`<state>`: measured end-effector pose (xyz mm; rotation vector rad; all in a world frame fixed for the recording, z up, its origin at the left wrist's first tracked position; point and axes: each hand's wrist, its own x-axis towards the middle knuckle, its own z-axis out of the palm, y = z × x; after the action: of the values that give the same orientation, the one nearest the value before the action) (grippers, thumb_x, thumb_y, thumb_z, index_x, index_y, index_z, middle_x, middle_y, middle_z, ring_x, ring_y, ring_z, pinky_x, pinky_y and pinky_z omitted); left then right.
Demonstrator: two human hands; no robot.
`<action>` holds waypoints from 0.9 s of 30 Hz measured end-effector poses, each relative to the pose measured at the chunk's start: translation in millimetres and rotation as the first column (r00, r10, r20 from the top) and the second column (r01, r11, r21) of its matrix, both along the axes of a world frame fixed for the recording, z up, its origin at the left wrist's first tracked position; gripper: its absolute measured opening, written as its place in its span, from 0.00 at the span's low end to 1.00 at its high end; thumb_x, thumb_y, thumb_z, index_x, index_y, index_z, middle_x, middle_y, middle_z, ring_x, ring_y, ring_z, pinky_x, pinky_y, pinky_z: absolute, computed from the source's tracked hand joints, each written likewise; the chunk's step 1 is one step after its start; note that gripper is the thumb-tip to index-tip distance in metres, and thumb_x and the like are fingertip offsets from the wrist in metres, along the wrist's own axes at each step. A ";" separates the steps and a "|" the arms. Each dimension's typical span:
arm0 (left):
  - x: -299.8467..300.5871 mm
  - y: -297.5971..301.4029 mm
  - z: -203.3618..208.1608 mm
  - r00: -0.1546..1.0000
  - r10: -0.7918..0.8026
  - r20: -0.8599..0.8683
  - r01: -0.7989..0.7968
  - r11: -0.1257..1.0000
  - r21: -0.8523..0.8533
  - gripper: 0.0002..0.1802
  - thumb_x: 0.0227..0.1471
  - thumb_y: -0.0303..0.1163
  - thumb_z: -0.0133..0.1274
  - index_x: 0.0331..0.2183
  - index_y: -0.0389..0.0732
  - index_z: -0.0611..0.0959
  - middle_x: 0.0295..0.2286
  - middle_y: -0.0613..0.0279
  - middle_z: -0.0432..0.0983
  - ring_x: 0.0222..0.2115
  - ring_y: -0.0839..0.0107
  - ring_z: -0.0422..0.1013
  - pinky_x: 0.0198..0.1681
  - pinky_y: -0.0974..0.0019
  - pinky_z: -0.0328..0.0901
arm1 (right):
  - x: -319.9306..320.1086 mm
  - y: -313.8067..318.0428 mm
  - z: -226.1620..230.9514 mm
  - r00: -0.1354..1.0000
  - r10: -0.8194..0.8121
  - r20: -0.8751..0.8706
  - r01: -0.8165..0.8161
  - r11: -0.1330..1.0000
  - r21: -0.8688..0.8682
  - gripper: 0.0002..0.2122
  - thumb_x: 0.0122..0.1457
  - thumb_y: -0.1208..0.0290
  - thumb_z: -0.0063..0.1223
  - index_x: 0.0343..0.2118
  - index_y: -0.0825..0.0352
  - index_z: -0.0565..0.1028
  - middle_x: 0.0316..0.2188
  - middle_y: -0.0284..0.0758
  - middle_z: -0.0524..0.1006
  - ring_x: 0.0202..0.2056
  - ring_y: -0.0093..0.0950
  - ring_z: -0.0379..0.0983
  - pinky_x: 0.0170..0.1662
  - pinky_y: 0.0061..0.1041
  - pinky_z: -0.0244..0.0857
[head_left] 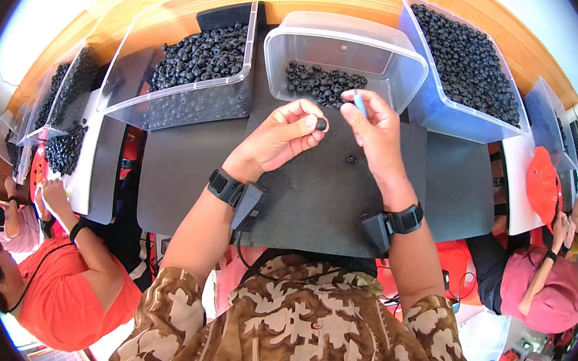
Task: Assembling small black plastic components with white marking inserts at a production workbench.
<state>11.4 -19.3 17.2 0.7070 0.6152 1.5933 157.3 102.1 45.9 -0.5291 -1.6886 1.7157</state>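
Left grip point(286, 133) curled inward, clamped on black bead point(321, 124). Right grip point(377, 130) just to its right, tipped inward, pinched on slim blue tool point(359, 104).

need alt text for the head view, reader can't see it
A person's left hand holds a small black piece while the right hand holds a slim blue object close by, above a dark table. A loose piece lies on the table, and three plastic bins of black pieces stand beyond. Other people are at either side.
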 end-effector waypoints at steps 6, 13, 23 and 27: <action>-9.9 -24.4 79.4 0.613 0.569 -0.548 -0.535 0.809 0.243 0.03 0.50 0.26 0.55 0.31 0.38 0.79 0.25 0.66 0.75 0.26 0.79 0.70 0.32 0.74 0.66 | 8.5 8.1 0.6 0.994 -0.100 -0.037 0.102 0.992 0.071 0.09 0.55 0.76 0.57 0.40 0.68 0.74 0.33 0.25 0.75 0.33 0.11 0.68 0.37 0.12 0.62; -70.1 -39.1 129.8 -0.577 0.566 -0.589 -0.425 0.408 0.808 0.09 0.43 0.23 0.58 0.32 0.41 0.82 0.29 0.62 0.78 0.35 0.66 0.72 0.42 0.64 0.65 | 3.1 10.4 -2.1 0.981 -0.145 -0.127 0.146 0.989 0.000 0.08 0.56 0.73 0.56 0.39 0.65 0.75 0.23 0.18 0.69 0.23 0.08 0.57 0.24 0.11 0.49; 53.6 11.7 12.3 -0.056 0.341 -0.938 -0.079 0.935 0.345 0.11 0.38 0.26 0.60 0.30 0.38 0.81 0.30 0.54 0.73 0.32 0.54 0.70 0.38 0.57 0.66 | 2.6 13.4 -7.3 0.962 -0.230 -0.146 0.234 0.972 0.008 0.08 0.57 0.71 0.55 0.40 0.65 0.74 0.22 0.20 0.68 0.21 0.10 0.58 0.23 0.11 0.51; 43.1 15.6 15.1 -0.018 0.182 -0.983 -0.033 0.983 0.183 0.11 0.40 0.25 0.59 0.32 0.37 0.81 0.31 0.58 0.73 0.32 0.61 0.72 0.37 0.61 0.67 | 3.3 13.0 -5.5 0.964 -0.225 -0.142 0.230 0.973 0.019 0.09 0.57 0.72 0.55 0.41 0.66 0.74 0.23 0.20 0.69 0.23 0.09 0.59 0.25 0.11 0.53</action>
<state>54.5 -3.7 32.3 2.0322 1.7116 0.9249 160.6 115.1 40.4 -0.5513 -1.4952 1.5190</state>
